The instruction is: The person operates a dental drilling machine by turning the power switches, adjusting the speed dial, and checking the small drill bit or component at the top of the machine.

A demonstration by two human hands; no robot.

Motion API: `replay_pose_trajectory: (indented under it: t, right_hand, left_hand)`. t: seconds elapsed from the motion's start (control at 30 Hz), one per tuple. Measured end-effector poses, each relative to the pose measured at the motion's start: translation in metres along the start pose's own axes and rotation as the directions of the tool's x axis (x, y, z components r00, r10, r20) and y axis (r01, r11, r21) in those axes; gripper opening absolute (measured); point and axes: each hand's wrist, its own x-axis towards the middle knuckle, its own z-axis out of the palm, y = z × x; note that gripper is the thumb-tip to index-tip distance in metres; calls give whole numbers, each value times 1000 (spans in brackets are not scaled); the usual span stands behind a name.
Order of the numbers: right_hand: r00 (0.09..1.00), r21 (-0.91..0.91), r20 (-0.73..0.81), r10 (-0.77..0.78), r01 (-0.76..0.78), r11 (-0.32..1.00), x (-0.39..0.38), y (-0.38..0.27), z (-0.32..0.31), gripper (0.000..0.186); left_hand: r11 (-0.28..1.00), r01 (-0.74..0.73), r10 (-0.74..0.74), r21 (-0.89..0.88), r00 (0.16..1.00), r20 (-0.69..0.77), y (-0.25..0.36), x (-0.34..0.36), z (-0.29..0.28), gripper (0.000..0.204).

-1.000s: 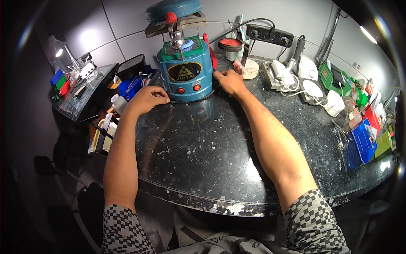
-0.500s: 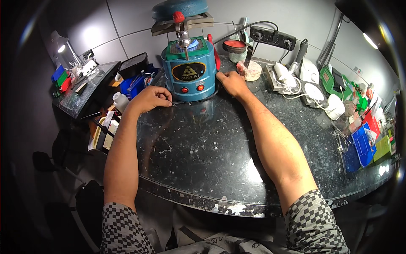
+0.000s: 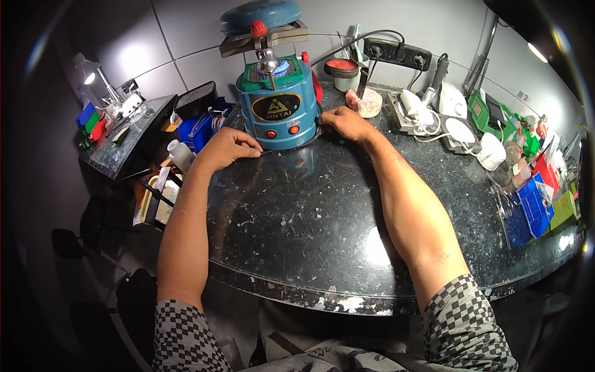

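Observation:
A blue dental vacuum forming machine [image 3: 279, 133] stands near the back of the black table, with two lit red switches on its front. Above its green-topped base, a blue heater head [image 3: 260, 17] sits on a metal frame with a red knob. At the base's left front is my left hand [image 3: 228, 150], thumb and fingertips drawn together low by the tabletop; whatever lies between them is too small to make out. My right hand [image 3: 348, 124] is closed at the lower right side of the base, its fingertips partly hidden, beside a dark cord-like strip.
A red-topped bowl [image 3: 341, 66] and a pale plaster piece [image 3: 369, 103] stand behind my right hand. A black power strip [image 3: 397, 53] hangs on the wall. White devices with cords and blue trays [image 3: 533, 204] line the right side. A white bottle [image 3: 180, 154] stands at left.
My left hand has shifted slightly right along the base, its fingers straighter. My right hand stays at the machine's side, turned a little. The view has shifted slightly.

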Motion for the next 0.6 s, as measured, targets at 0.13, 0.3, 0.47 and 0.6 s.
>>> replay_pose_trajectory:
  t: [0.13,0.3,0.47,0.6]
  right_hand:
    - [1000,6,13,-7,7,1000,4,4,1,41]
    - [998,70,54,-11,7,998,-4,-11,3,37]
    - [981,-57,193,-2,13,998,-10,-20,-8,34]
    - [971,14,234,-40,38,999,-8,-15,-8,37]
  left_hand:
    - [998,-43,42,-44,999,-21,-8,5,2,20]
    - [999,-28,30,37,998,-48,6,-2,5,17]
    - [989,34,-27,141,998,-55,25,-7,8,16]
    - [984,52,-28,173,989,-143,21,-5,14,14]
